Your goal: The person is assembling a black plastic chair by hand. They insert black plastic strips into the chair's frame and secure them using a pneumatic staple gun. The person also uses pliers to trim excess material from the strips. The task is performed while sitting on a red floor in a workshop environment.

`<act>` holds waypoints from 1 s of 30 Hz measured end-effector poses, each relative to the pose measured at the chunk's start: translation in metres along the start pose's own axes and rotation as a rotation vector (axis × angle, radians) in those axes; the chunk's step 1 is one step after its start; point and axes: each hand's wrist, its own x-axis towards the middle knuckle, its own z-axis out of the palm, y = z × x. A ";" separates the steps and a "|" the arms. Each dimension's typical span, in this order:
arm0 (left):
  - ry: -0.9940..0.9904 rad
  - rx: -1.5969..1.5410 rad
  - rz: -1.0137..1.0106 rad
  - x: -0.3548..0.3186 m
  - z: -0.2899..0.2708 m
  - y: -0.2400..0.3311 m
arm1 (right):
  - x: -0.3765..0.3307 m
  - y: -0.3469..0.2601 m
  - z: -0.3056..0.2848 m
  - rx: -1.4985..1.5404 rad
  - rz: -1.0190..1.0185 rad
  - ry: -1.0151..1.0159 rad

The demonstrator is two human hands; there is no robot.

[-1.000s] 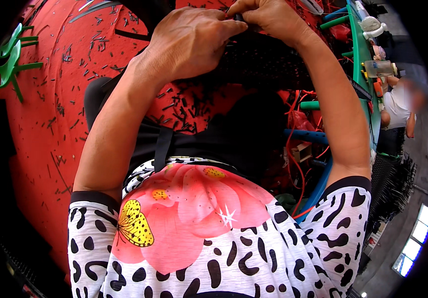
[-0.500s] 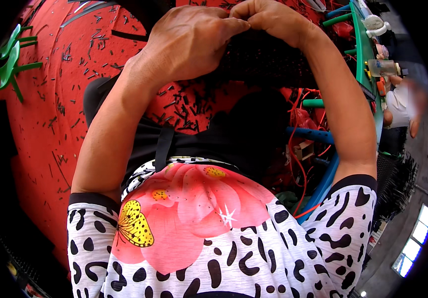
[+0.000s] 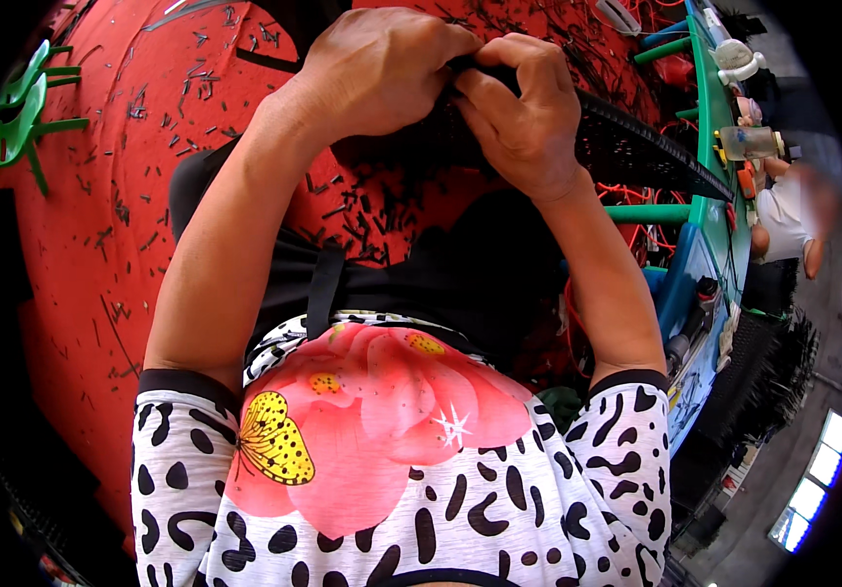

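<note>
My left hand (image 3: 382,73) is closed, its fingertips bent toward my right hand at the top of the view. Close beside it, my right hand (image 3: 529,112) is curled, thumb and fingers pinched on a dark edge. Both hands are at a black woven piece (image 3: 651,147) with a meshed surface, held above my lap. One long side of it runs out to the right, toward the green-edged table. Its lower part is in shadow, and my hands cover the spot between the fingertips.
Short black strip scraps (image 3: 367,210) litter the red floor covering (image 3: 88,284). Green plastic chairs (image 3: 15,127) stand at left. Along the right runs a green-edged table (image 3: 709,108) with a clear jar (image 3: 752,143). Beyond it sits another person (image 3: 788,210); black bristly bundles (image 3: 768,362) lie nearer.
My right hand has drawn inward and down, its elbow coming closer to my body. The black woven piece has shifted, its long side now showing at right. My left hand stays nearly in place.
</note>
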 end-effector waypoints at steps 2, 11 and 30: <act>-0.007 0.018 0.009 0.000 0.002 0.000 | 0.002 0.003 -0.002 0.015 -0.036 0.012; -0.013 0.080 -0.009 -0.006 0.002 0.003 | 0.017 0.011 -0.017 0.299 0.014 -0.083; 0.257 0.055 0.009 -0.021 0.009 0.018 | 0.046 0.045 -0.013 1.133 0.907 -0.742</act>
